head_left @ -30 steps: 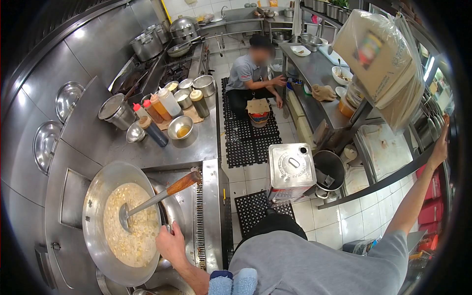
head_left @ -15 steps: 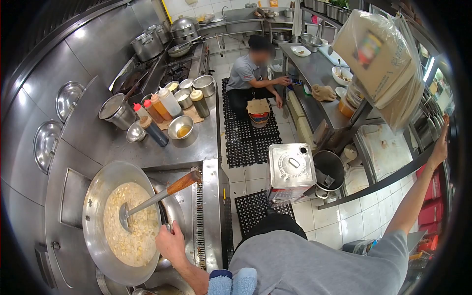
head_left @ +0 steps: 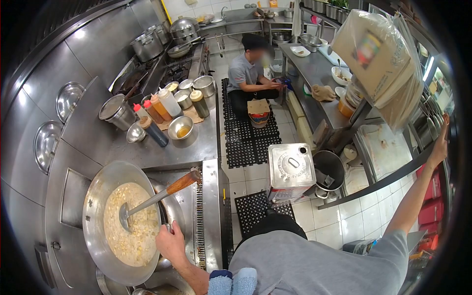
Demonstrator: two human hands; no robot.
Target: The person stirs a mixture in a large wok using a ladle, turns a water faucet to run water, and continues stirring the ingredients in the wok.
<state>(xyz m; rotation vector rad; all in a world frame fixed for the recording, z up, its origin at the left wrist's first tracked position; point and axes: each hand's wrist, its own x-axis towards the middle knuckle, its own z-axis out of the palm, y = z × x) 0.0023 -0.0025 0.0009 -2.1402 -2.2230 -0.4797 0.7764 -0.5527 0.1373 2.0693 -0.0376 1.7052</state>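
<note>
My left hand [head_left: 170,242] is closed round the handle at the right rim of a large metal wok [head_left: 93,221]. Pale, chunky liquid [head_left: 132,241] fills the wok's bottom. A ladle [head_left: 155,199] rests in it, its bowl in the liquid and its wooden handle leaning over the right rim, above my left hand and not held. My right hand [head_left: 441,140] is stretched far out to the right, raised against the edge of a rack or shelf, with its fingers extended and nothing visible in it.
Squeeze bottles [head_left: 168,102] and a metal bowl [head_left: 180,127] stand on the counter beyond the wok. A metal tin [head_left: 292,165] and a deep pot [head_left: 329,170] are on the floor ahead. A co-worker [head_left: 245,73] sits low on the black mat behind a bucket [head_left: 258,114].
The co-worker has drawn the phone-like object back from beside the right table, holds it with both hands, and has lowered the head. My hands, the wok and the ladle have not moved.
</note>
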